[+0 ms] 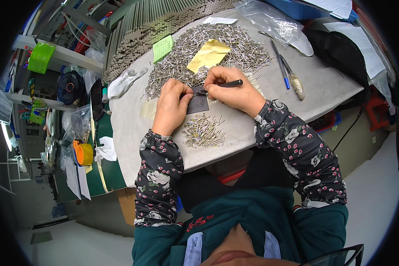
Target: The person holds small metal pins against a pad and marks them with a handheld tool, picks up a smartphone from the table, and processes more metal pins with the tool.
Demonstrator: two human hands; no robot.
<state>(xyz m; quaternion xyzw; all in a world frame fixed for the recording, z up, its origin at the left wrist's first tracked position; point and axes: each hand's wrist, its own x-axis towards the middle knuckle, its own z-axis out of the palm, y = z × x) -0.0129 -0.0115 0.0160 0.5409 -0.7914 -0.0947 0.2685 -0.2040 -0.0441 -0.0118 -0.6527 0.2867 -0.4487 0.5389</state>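
Observation:
My left hand (pixel 172 103) is closed over the left edge of a small dark flat block (pixel 198 104), its thumb and forefinger pinching a thin metal pin whose far end is hard to see. Closed around a black pen-shaped tool (pixel 231 83), my right hand (pixel 237 91) works at the block's far edge, the tool's tip hidden by the fingers. Beyond both hands spreads a large heap of small metal pins (pixel 248 46), with a yellow paper (pixel 209 54) and a green note (pixel 163 48) on it. Nearer me lies a smaller pile of pins (pixel 203 131), some with yellowish marks.
On the right of the grey tabletop (pixel 323 84) lie a blue-tipped pen (pixel 283 71) and a wooden-handled tool (pixel 298 86). A clear plastic bag (pixel 270 20) is behind them. Stacked grey rods (pixel 142 31) line the back left, near a white glove (pixel 126 83).

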